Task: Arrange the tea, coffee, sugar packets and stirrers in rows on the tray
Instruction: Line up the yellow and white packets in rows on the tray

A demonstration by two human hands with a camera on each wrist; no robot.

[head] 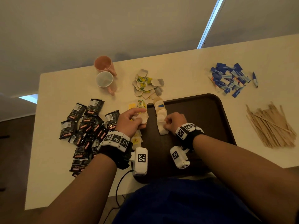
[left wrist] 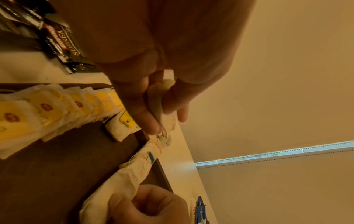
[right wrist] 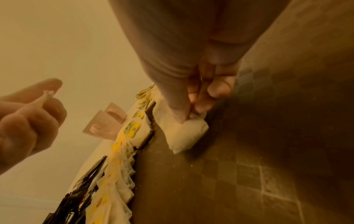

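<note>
A dark brown tray (head: 197, 113) lies in front of me. Along its left edge runs a row of yellow-tagged tea bags (left wrist: 47, 109). Beside it lies a second row of plain tea bags (head: 160, 115). My left hand (head: 139, 117) hovers over the tray's left edge and pinches a pale tea bag (left wrist: 161, 106) between thumb and fingers. My right hand (head: 165, 123) pinches the nearest tea bag (right wrist: 184, 133) of the second row, which rests on the tray. Loose tea bags (head: 147, 84) lie in a pile behind the tray.
Black coffee sachets (head: 87, 126) are heaped left of the tray. Blue sugar packets (head: 229, 78) lie at the far right, and wooden stirrers (head: 270, 126) to the right of the tray. Two cups (head: 104, 73) lie on their sides at the back left.
</note>
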